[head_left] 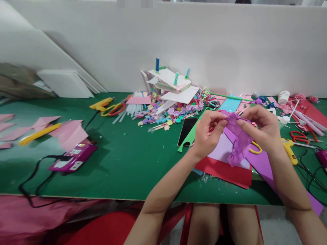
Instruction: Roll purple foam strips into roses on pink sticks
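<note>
Both hands hold a strip of sheer purple fabric [238, 136], gathered along its top, above the right part of the table. My left hand [209, 128] pinches its upper left end between thumb and fingers. On the other side, my right hand [260, 125] pinches the upper right end, fingers curled. The strip's lower end hangs loose. Beneath it lie a lilac sheet [221, 149], red sheets [222, 172] and a long purple sheet [263, 166]. The yellow handle [256, 147] of a tool shows beside the fabric; the rest of it is hidden.
A dark phone [186, 131] lies left of my hands. Behind it are a pile of small colourful flowers [173, 110] and a white board structure [171, 80]. Yellow glue guns [102, 103], red-handled scissors [298, 137] and a purple power strip [74, 158] with black cords lie around the green table [133, 163].
</note>
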### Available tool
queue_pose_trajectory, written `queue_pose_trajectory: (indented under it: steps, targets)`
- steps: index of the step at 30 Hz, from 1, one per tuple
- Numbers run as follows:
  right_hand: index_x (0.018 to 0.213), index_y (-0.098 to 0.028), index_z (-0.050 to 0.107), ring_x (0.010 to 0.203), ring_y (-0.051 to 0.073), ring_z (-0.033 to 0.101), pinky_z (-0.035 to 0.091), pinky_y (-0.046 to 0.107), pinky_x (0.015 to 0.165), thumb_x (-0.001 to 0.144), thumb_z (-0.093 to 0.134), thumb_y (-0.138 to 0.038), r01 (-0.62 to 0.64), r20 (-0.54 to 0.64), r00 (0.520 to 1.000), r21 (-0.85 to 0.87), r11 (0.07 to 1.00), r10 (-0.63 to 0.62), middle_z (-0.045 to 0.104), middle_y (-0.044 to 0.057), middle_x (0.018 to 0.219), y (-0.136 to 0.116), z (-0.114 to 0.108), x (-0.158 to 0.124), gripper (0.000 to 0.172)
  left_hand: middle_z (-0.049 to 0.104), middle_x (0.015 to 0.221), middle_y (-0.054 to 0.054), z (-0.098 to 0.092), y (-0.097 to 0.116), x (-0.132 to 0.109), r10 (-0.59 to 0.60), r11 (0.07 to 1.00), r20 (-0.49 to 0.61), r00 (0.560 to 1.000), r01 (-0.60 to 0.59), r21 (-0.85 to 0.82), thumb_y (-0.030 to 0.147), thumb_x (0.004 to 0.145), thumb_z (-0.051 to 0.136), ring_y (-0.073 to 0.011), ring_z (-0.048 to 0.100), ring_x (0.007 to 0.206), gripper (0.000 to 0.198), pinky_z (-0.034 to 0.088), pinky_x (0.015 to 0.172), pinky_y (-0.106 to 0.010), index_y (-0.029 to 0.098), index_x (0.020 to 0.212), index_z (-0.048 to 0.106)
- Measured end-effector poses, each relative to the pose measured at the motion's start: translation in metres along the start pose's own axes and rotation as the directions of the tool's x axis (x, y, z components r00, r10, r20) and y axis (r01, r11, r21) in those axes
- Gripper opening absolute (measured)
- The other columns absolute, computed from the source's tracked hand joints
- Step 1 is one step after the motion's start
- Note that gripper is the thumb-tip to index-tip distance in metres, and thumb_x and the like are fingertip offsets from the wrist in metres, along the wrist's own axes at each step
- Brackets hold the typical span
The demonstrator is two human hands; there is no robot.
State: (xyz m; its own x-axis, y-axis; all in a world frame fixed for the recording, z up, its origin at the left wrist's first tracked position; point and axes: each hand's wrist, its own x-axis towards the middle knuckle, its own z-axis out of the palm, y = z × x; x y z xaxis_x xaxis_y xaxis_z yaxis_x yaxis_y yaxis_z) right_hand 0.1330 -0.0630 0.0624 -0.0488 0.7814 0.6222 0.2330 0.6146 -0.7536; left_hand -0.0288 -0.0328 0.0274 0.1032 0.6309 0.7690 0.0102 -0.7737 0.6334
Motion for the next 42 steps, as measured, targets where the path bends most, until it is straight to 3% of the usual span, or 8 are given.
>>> queue_pose_trajectory:
  steps: [12, 19, 25, 31, 36, 38, 42]
  targets:
    - [0.088, -0.023, 0.067, 0.073, 0.01, 0.062, 0.05, 0.022, 0.063, 0.081, 0.069, -0.023, 0.045, 0.19, 0.981, -0.012, 0.999, -0.042, 0.069, -0.002, 0.081, 0.0, -0.018, 0.001, 0.006, 0.048, 0.068, 0.006, -0.002, 0.003, 0.005, -0.092, 0.952, 0.109, 0.99, 0.119, -0.282, 0.03, 0.092, 0.057, -0.0023, 0.041, 0.046, 0.01, 0.036, 0.042, -0.013, 0.021, 0.09, 0.054]
    - [0.087, -0.022, 0.067, 0.067, 0.01, 0.059, 0.046, 0.023, 0.058, 0.084, 0.066, -0.022, 0.149, 0.185, 0.973, -0.055, 0.987, -0.136, 0.068, -0.002, 0.078, -0.004, -0.017, -0.001, 0.003, 0.044, 0.061, 0.006, -0.004, 0.004, 0.006, -0.074, 0.915, 0.288, 0.955, 0.181, -0.362, 0.036, 0.094, 0.052, -0.0037, 0.037, 0.044, 0.016, 0.033, 0.04, -0.014, 0.02, 0.091, 0.055]
    - [0.085, -0.021, 0.064, 0.064, 0.01, 0.058, 0.046, 0.025, 0.059, 0.084, 0.066, -0.022, 0.276, 0.271, 0.923, 0.033, 0.961, -0.274, 0.066, -0.002, 0.073, -0.007, -0.016, -0.001, 0.002, 0.048, 0.061, 0.006, -0.007, 0.003, 0.002, 0.02, 0.878, 0.4, 0.916, 0.175, -0.445, 0.036, 0.095, 0.051, -0.0036, 0.04, 0.044, 0.017, 0.035, 0.042, -0.014, 0.022, 0.09, 0.057]
    - [0.096, -0.022, 0.063, 0.069, 0.012, 0.06, 0.046, 0.028, 0.062, 0.083, 0.07, -0.028, 0.366, 0.288, 0.885, 0.059, 0.929, -0.367, 0.068, 0.0, 0.078, -0.011, -0.013, -0.005, 0.016, 0.053, 0.065, 0.004, -0.013, 0.0, 0.001, 0.175, 0.901, 0.42, 0.891, 0.027, -0.433, 0.034, 0.095, 0.051, -0.0043, 0.046, 0.046, 0.015, 0.039, 0.045, -0.015, 0.022, 0.09, 0.059]
    - [0.107, -0.021, 0.062, 0.061, 0.011, 0.053, 0.044, 0.029, 0.063, 0.09, 0.06, -0.024, 0.486, 0.364, 0.804, 0.056, 0.872, -0.471, 0.063, -0.003, 0.067, -0.015, -0.01, -0.006, 0.018, 0.059, 0.069, 0.002, -0.016, 0.004, 0.004, 0.182, 0.929, 0.492, 0.851, 0.016, -0.371, 0.036, 0.095, 0.049, -0.007, 0.052, 0.053, 0.019, 0.043, 0.052, -0.019, 0.021, 0.09, 0.059]
    - [0.104, -0.021, 0.063, 0.058, 0.011, 0.051, 0.043, 0.029, 0.062, 0.089, 0.059, -0.021, 0.509, 0.332, 0.807, 0.028, 0.86, -0.488, 0.06, -0.004, 0.063, -0.016, -0.008, -0.006, 0.015, 0.06, 0.073, 0.001, -0.014, 0.006, 0.004, 0.152, 0.932, 0.473, 0.868, 0.033, -0.361, 0.035, 0.096, 0.048, -0.008, 0.054, 0.059, 0.018, 0.046, 0.057, -0.02, 0.021, 0.093, 0.06]
    - [0.099, -0.022, 0.065, 0.062, 0.011, 0.056, 0.044, 0.029, 0.063, 0.087, 0.062, -0.022, 0.448, 0.183, 0.885, -0.089, 0.889, -0.428, 0.066, -0.002, 0.07, -0.013, -0.006, -0.006, 0.013, 0.06, 0.092, -0.002, -0.006, 0.006, 0.004, 0.118, 0.927, 0.292, 0.949, 0.0, -0.374, 0.038, 0.09, 0.058, -0.0096, 0.058, 0.077, 0.018, 0.048, 0.064, -0.02, 0.024, 0.102, 0.055]
